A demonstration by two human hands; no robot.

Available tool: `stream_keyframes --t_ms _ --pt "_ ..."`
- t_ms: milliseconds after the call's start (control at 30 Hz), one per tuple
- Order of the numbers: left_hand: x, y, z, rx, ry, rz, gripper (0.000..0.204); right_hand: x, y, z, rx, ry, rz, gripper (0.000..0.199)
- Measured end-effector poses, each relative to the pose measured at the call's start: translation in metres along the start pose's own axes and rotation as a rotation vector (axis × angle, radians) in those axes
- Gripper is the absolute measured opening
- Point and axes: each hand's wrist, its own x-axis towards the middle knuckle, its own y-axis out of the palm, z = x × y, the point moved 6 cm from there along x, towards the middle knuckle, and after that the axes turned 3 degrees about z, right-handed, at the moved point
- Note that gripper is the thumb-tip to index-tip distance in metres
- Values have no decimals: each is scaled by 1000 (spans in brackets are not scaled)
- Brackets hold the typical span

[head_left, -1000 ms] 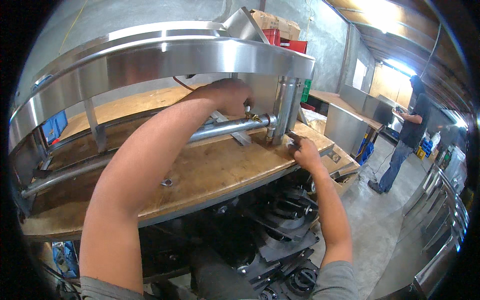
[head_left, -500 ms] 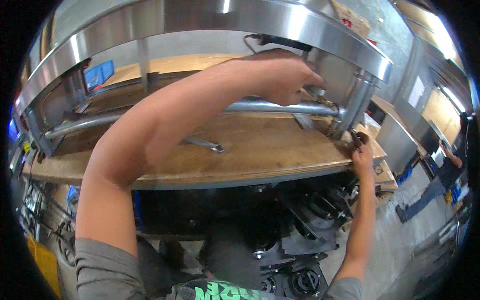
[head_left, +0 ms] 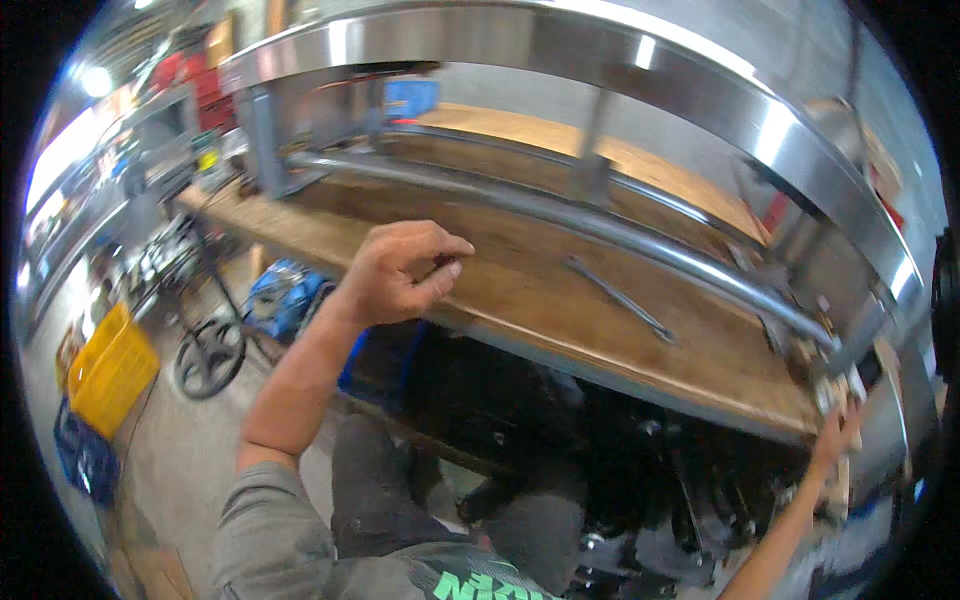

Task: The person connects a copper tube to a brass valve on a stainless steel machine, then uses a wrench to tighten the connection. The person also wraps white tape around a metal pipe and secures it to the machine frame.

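The left hand (head_left: 405, 272) has swung from the pipe (head_left: 690, 268); it hovers half-curled, empty. The right hand (head_left: 838, 432) stays near the end of the bench (head_left: 525, 275); its hold is unclear.

A wooden bench (head_left: 520, 290) bears a wrench (head_left: 621, 300) and frame (head_left: 470, 35).

Right of centre, we see a wrench (head_left: 622, 300) on the bench (head_left: 510, 285), before the pipe (head_left: 560, 209). Our left hand (head_left: 390, 270) is left of the wrench, our right hand (head_left: 836, 434) at lower right. Far left, a crate (head_left: 112, 362) sits left of a wheel (head_left: 209, 358).
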Motion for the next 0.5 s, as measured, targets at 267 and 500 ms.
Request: stream_keyframes --t_ms 267,500 --pt "-107 -97 61 135 -291 -157 21 -27 -1 179 322 -268 -73 21" --pt "-132 -156 154 259 -607 -281 24 -73 78 376 248 -691 383 18"
